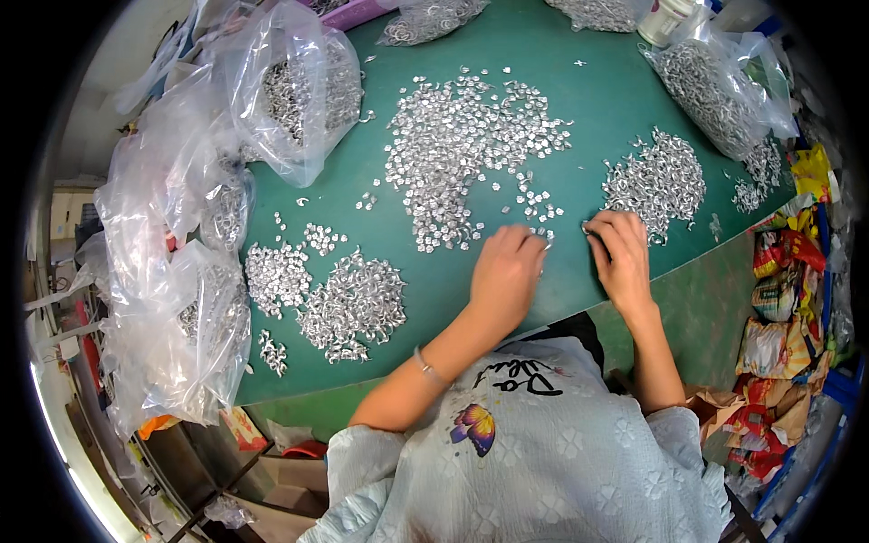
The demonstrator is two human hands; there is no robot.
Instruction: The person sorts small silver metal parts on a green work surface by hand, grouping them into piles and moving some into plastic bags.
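My left hand (507,274) is closed, with its fingers curled at the front middle of the green table (561,290). A small silver metal piece (547,235) shows at its fingertips, beside a few loose flat pieces (539,210). My right hand (623,258) is bent in a pinch, and a tiny silver metal piece (587,228) shows at its fingertips. Just beyond that hand lies a heap of curved silver metal pieces (659,181). A wide spread of small flat silver pieces (453,149) covers the table beyond my left hand.
Two more heaps, flat pieces (277,276) and hooked pieces (351,308), lie at left. Clear plastic bags (312,100) of metal parts line the left edge. Another full bag (711,95) and a white tub (663,20) stand far right. Colourful packages (778,299) are stacked beyond the right edge.
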